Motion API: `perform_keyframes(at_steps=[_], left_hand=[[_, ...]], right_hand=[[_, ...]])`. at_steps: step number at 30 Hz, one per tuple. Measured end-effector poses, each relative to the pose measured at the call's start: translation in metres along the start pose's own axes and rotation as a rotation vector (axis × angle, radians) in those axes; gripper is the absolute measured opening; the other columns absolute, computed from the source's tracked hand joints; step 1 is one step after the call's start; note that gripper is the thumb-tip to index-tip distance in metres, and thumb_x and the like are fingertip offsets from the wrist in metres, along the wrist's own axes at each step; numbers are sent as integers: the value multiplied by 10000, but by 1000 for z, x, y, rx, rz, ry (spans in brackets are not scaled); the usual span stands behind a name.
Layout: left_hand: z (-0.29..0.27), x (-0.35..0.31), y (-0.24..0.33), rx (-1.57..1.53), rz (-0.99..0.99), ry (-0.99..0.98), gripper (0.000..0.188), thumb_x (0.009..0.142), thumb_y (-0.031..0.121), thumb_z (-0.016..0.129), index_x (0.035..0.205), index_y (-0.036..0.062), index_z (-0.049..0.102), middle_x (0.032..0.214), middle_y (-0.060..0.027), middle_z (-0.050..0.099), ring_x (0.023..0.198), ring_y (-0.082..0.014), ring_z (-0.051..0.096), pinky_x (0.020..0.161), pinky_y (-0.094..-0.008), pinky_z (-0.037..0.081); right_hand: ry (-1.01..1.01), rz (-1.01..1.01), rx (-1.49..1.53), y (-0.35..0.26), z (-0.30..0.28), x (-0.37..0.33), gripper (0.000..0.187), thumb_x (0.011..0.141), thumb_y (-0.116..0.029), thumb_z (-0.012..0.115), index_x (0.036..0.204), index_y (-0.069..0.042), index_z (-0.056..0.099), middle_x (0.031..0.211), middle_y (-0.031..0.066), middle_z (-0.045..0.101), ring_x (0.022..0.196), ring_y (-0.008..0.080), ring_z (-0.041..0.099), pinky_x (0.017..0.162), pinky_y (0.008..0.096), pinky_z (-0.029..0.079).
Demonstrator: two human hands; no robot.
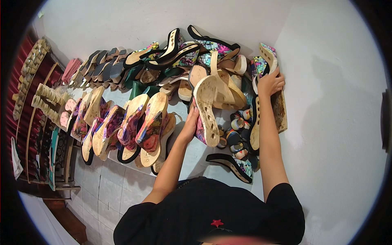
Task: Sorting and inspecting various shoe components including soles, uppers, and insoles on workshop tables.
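Gripping a wedge sole [207, 109], left hand [189, 125] partly hidden.

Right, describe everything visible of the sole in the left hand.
The sole looks like pale wood, long and curved, its broad rounded end pointing away from the person, its narrower end nearer. Dark holes mark its face; purple patterned covering shows along its left side. The left hand grips that side. Whether anything else touches it is unclear.

Partly out of our sight

We lose some fingers of the left hand [189, 128] behind the pale wooden sole [207, 107]. The view's right rim cuts off a dark object [386, 120]; the red shape [241, 240] below is blurred.
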State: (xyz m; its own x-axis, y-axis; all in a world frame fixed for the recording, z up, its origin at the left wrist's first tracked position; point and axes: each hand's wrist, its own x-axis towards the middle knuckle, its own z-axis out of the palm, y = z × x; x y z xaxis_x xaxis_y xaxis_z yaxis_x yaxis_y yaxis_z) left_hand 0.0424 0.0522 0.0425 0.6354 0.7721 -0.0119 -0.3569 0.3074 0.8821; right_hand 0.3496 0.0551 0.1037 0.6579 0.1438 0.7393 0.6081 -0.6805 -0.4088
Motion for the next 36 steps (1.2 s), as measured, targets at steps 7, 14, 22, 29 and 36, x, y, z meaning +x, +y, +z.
perform_keyframes(at_steps=[7, 14, 22, 29, 36], left_hand=[[-12, -4, -6, -4, -29, 22, 610, 919, 385, 389, 1379, 43, 181, 1338, -80, 333, 1205, -159, 340, 995, -275, 259], [-3, -7, 1, -46, 18, 28, 601, 917, 330, 416, 1382, 41, 168, 1353, -73, 319, 1213, -152, 330, 1000, -276, 252], [-16, -8, 1, -63, 32, 48, 593, 904, 248, 436, 1385, 41, 159, 1366, -63, 304, 1220, -151, 328, 1002, -276, 254], [-25, -7, -10, -68, 0, 31, 580, 917, 363, 397, 1370, 55, 208, 1334, -62, 353, 1179, -156, 382, 975, -276, 303], [-27, -33, -12, -324, -244, -3, 502, 925, 442, 291, 1223, 63, 430, 1083, -91, 573, 943, -178, 574, 844, -327, 454]], right_hand=[[-116, -134, 207, -36, -21, -16, 704, 687, -321, 652, 1222, 21, 348, 1188, 199, 344, 1072, 356, 337, 910, 472, 270], [-489, -18, 498, -51, 27, -22, 533, 698, -284, 648, 1110, 5, 475, 1084, 242, 502, 1007, 387, 493, 804, 449, 408], [-293, 122, 967, -7, 1, -73, 359, 779, -28, 536, 1135, 2, 505, 1070, 179, 556, 996, 309, 534, 842, 366, 409], [-394, -32, 1256, 22, -119, -75, 388, 856, -70, 512, 1212, 52, 418, 1198, 148, 475, 1102, 217, 460, 954, 322, 334], [-461, 490, 1630, 9, -179, -22, 281, 897, -176, 455, 1134, -26, 484, 1048, 116, 552, 927, 197, 567, 803, 325, 477]])
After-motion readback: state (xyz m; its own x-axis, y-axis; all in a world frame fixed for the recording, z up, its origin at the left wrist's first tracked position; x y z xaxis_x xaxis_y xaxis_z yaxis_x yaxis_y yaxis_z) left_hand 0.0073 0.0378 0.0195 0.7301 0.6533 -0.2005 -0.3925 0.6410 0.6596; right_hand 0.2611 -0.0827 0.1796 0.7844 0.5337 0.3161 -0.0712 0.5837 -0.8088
